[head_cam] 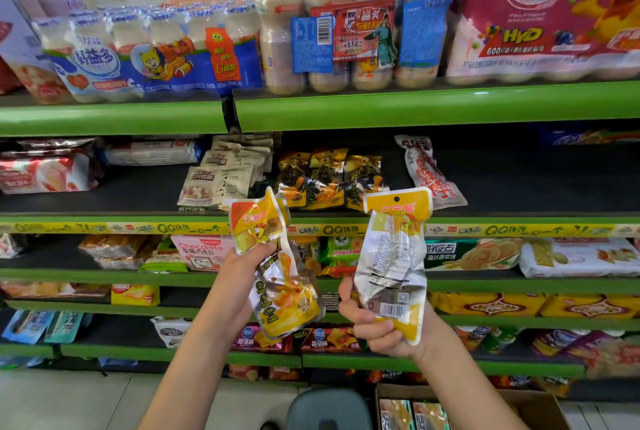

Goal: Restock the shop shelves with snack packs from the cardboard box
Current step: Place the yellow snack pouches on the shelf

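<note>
Snack packs are held up before the shelf [311, 218], one [277, 266] gripped in the left hand [239, 277], one [394, 263] in the right hand [374, 325]. Each should be stood neatly beside the matching yellow packs [325, 176].

Two yellow-silver snack packs: front-facing pack [277, 273] tilting at frame centre, back-facing pack [394, 263] standing upright right of it; cardboard box [540, 405] sitting open, bottom right.
</note>
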Demonstrator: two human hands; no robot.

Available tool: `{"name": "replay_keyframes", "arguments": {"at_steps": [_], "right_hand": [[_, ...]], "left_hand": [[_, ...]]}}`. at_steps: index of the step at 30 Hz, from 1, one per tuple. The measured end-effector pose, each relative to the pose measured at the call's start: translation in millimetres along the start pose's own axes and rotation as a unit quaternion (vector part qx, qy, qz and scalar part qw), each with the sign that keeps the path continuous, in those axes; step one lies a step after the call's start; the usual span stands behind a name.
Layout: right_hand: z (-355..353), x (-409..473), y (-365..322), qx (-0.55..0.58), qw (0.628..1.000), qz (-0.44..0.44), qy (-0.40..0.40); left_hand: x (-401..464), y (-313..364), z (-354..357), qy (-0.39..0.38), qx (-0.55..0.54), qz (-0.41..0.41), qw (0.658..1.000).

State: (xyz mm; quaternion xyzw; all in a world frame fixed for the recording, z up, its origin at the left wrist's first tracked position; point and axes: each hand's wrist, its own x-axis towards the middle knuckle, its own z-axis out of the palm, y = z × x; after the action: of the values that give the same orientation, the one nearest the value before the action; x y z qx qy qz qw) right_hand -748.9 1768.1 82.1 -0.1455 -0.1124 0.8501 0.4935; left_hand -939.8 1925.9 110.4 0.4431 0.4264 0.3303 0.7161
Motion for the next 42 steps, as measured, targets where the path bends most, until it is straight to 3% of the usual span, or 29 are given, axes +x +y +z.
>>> {"name": "replay_keyframes", "arguments": {"at_steps": [5,8,10,14,18,23,27,31,32,33,34,36,37,38,39,42], "right_hand": [[3.7,-6.0,-7.2,0.015,1.0,-0.009,0.0],[11.5,-6.2,-14.1,-0.027,0.993,-0.075,0.092],[20.8,-5.5,-22.8,-0.113,0.964,-0.129,0.203],[34.9,-7.7,-46.2,-0.223,0.856,-0.278,0.376],[36.2,-11.3,-64.3,-0.292,0.792,-0.351,0.406],[28.5,-13.0,-89.4,-0.304,0.758,-0.392,0.423],[22.9,-3.6,-119.0,-0.344,0.715,-0.408,0.451],[24.6,6.4,-145.6,-0.383,0.692,-0.364,0.492],[26.0,8.0,-147.8,-0.422,0.67,-0.342,0.505],[28.8,8.5,-147.7,-0.491,0.619,-0.313,0.527],[29.8,7.7,-146.1,-0.577,0.533,-0.278,0.553],[25.1,4.9,-140.1,-0.711,0.316,-0.232,0.584],[23.1,3.6,-136.8,-0.74,0.247,-0.221,0.585],[22.0,3.6,-134.1,-0.753,0.217,-0.217,0.582],[21.4,4.3,-131.9,-0.76,0.212,-0.217,0.575],[18.7,9.6,-129.6,-0.785,0.248,-0.201,0.531]], "left_hand": [[-0.8,0.6,-1.6,0.007,0.004,0.002,1.0],[0.8,0.1,-5.4,0.014,0.01,0.003,1.0],[1.5,0.9,-8.2,0.013,0.014,0.002,1.0],[0.9,2.1,-12.2,0.011,0.011,0.002,1.0],[1.2,1.3,-12.8,0.016,0.005,-0.003,1.0],[1.0,2.2,-12.8,0.032,-0.029,-0.008,0.999],[0.7,3.3,-13.8,0.028,-0.027,-0.009,0.999],[-0.8,4.4,-13.7,0.022,-0.027,-0.001,0.999],[-1.0,4.3,-14.3,0.022,-0.023,0.001,0.999],[-1.4,4.6,-15.0,0.025,-0.02,0.004,0.999],[-1.4,4.7,-15.8,0.026,-0.016,0.005,1.0],[-1.6,5.1,-18.6,0.029,-0.006,0.007,1.0],[-1.9,5.4,-19.4,0.032,-0.003,0.005,0.999],[-1.8,5.4,-20.0,0.034,-0.003,0.001,0.999],[-2.1,5.8,-20.3,0.036,-0.005,-0.002,0.999],[-2.0,7.7,-16.9,0.037,-0.006,-0.009,0.999]]}}
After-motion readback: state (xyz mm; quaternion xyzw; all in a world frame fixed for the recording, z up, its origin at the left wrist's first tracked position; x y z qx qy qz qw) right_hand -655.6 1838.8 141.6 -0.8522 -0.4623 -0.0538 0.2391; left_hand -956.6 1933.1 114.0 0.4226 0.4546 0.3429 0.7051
